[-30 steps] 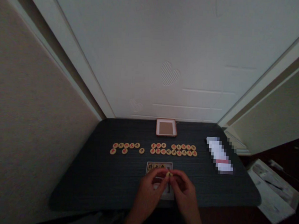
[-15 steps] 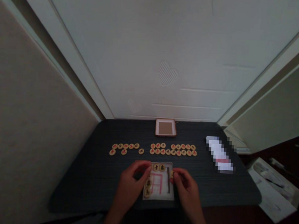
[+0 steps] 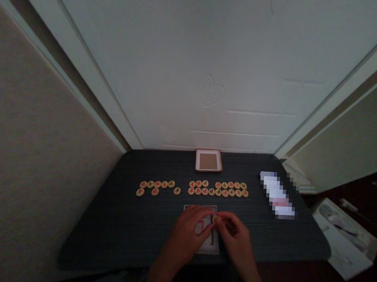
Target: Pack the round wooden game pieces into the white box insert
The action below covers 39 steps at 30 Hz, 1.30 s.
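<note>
My right hand (image 3: 234, 236) pinches a round wooden game piece (image 3: 215, 219) between thumb and fingertips over a small white card with red lines (image 3: 213, 243). My left hand (image 3: 186, 233) lies over the card's left part with curled fingers, its fingertips close to the same piece; what is under it is hidden. Beyond the card, rows of round wooden pieces with red and dark marks (image 3: 217, 189) lie on the dark table (image 3: 114, 221), with a smaller group (image 3: 156, 187) to the left.
A small square box lid with a red rim (image 3: 209, 160) stands at the table's far edge by the white wall. A blurred white packet (image 3: 277, 194) lies at the right. Papers (image 3: 344, 237) lie on the floor right of the table.
Half a second ago my hands were apart at the card's sides, showing several pieces on it. Now both have come together over the card, and my right hand holds a piece at its fingertips.
</note>
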Available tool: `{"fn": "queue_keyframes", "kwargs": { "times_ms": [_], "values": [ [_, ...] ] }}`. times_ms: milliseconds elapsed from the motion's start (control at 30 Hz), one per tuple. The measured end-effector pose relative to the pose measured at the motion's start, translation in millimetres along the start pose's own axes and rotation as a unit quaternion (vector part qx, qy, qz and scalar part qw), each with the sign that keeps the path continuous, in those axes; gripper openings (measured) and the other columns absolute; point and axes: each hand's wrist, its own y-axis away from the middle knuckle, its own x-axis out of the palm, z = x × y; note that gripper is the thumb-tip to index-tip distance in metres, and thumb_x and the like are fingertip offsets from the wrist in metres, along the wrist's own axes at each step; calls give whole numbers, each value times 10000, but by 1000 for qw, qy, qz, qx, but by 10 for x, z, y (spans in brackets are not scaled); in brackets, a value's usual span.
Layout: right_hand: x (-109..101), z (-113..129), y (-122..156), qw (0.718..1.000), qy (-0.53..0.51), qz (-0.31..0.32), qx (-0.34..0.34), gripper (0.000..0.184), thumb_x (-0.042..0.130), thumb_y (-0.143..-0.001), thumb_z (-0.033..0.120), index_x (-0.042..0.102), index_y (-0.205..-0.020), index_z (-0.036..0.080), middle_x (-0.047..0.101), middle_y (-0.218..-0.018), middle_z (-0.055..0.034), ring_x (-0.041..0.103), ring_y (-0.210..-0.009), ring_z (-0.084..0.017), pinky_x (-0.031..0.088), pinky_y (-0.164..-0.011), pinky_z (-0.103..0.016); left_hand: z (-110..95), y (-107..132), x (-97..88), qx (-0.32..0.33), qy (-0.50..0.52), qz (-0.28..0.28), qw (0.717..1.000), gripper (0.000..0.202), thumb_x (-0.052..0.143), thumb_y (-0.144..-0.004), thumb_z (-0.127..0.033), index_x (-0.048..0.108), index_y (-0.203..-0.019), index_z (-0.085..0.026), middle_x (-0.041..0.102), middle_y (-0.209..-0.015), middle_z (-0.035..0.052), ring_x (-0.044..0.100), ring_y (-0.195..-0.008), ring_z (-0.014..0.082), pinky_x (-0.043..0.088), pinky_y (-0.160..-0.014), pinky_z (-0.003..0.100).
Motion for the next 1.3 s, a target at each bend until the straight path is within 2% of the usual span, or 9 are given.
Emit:
{"fn": "queue_keyframes", "kwargs": {
  "times_ms": [200, 433, 567, 700, 800, 1000, 1200, 1300],
  "values": [
    [23, 20, 0, 1000, -8, 2, -9, 417, 762, -790, 593, 769, -920, 197, 790, -901, -92, 748, -839, -266, 607, -737, -338, -18, 19, 63, -4, 15, 8, 1000, 211, 673, -913, -263, 713, -1119, -287, 758, -1137, 24, 703, -1055, 213, 543, -993, 346],
    [-1, 25, 23, 1000, 23, -13, -4, 375, 704, -859, 567, 746, -882, 195, 771, -836, -67, 723, -768, -229, 568, -663, -285, -60, -3, 13, 19, -31, 5, 999, 223, 708, -891, -271, 707, -1113, -292, 759, -1113, 8, 696, -1050, 217, 534, -976, 344],
    [-37, -26, 30, 998, 42, -44, -22, 347, 665, -899, 536, 740, -938, 199, 764, -861, -58, 719, -798, -223, 562, -714, -289, -45, -6, -16, 21, -55, 4, 998, 160, 676, -918, -287, 700, -1076, -278, 760, -1086, 15, 689, -1034, 217, 525, -960, 353],
    [-80, -139, -12, 989, 102, -85, -59, 309, 627, -938, 487, 733, -995, 202, 755, -956, -72, 710, -876, -228, 549, -802, -317, 5, -15, -30, 9, -92, -13, 996, 124, 654, -936, -298, 702, -1049, -276, 765, -1066, 21, 688, -1017, 235, 485, -1001, 405],
    [-91, -203, -51, 980, 147, -83, -107, 268, 604, -959, 438, 733, -1007, 208, 740, -990, -79, 694, -915, -226, 540, -830, -328, 22, -26, -25, 3, -117, -12, 993, 125, 688, -910, -267, 706, -1034, -272, 768, -1037, 16, 680, -986, 246, 486, -932, 407],
    [-71, -229, -47, 959, 200, -76, -185, 192, 579, -979, 330, 730, -1030, 223, 742, -986, -66, 693, -928, -219, 539, -862, -338, -3, -60, 37, -3, -148, 35, 988, 116, 739, -874, -210, 691, -970, -252, 765, -1026, -6, 635, -1000, 244, 416, -892, 403],
    [-61, -268, -51, 946, 236, -59, -215, 162, 554, -987, 246, 709, -1029, 232, 735, -1011, -51, 695, -948, -202, 543, -884, -327, 19, -101, 106, -4, -184, 80, 980, 95, 753, -879, -232, 689, -942, -265, 769, -1012, -34, 593, -978, 244, 357, -853, 408],
    [-64, -285, -63, 941, 243, -62, -227, 163, 552, -986, 234, 707, -1036, 232, 737, -1007, -54, 702, -941, -204, 554, -873, -326, 32, -103, 118, 7, -193, 82, 978, 63, 734, -901, -247, 696, -942, -277, 770, -1023, -41, 584, -964, 236, 347, -843, 406]
  ]
}}
